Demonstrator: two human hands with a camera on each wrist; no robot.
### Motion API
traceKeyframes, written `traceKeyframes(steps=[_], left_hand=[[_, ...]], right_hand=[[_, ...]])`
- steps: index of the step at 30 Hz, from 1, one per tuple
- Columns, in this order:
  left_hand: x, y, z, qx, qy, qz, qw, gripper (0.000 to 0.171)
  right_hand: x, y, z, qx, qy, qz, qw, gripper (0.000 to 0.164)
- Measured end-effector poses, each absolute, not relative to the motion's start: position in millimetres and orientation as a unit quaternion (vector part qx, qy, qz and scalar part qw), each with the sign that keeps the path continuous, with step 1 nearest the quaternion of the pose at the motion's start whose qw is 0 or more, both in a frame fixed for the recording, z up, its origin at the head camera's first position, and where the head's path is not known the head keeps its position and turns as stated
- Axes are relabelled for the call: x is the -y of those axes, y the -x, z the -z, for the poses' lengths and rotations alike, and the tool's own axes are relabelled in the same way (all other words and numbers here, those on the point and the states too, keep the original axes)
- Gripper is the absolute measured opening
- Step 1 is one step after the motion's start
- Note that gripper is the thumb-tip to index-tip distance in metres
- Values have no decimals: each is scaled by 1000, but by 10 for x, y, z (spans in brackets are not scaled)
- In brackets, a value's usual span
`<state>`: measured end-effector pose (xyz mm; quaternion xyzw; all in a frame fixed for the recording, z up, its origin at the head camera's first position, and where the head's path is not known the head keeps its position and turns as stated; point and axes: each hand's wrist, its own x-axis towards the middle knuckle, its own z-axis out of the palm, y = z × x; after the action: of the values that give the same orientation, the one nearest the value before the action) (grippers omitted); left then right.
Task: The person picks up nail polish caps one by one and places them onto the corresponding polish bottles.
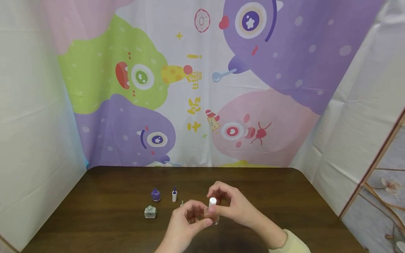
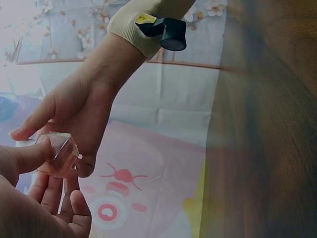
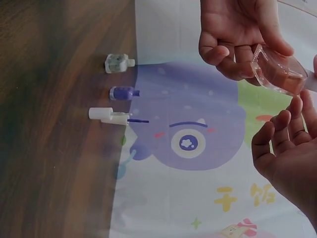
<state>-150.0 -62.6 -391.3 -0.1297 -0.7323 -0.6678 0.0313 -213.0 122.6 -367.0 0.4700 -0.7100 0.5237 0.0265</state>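
Note:
A small clear nail polish bottle with pinkish liquid is held above the table between both hands. My left hand grips its glass body between thumb and fingers. My right hand pinches the white cap, which sits on the bottle's neck. To the left on the table stand an uncapped purple polish bottle and an uncapped silvery-grey one. A white cap with a purple brush stands brush-up beside them. Another cap shows in the right wrist view, mostly hidden behind my left hand in the head view.
The dark wooden table ends at a back edge against a hanging curtain with cartoon monsters. Pale cloth panels flank it on both sides.

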Motion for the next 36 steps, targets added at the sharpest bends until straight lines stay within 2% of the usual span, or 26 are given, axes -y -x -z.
traceKeyframes(steps=[5, 9, 17, 36], left_hand=[[636, 1495, 3924, 733, 129, 666, 34, 30], [642, 1500, 3925, 730, 131, 669, 35, 29], [645, 1507, 3920, 731, 127, 670, 30, 29], [655, 1489, 3909, 727, 128, 674, 26, 29]], right_hand=[[-1249, 2117, 3639, 710, -494, -500, 43, 35], [-1266, 2125, 3616, 695, -517, -498, 45, 33], [-1294, 2149, 3624, 660, -548, -514, 12, 32], [-1286, 2157, 3661, 678, -523, -516, 25, 20]])
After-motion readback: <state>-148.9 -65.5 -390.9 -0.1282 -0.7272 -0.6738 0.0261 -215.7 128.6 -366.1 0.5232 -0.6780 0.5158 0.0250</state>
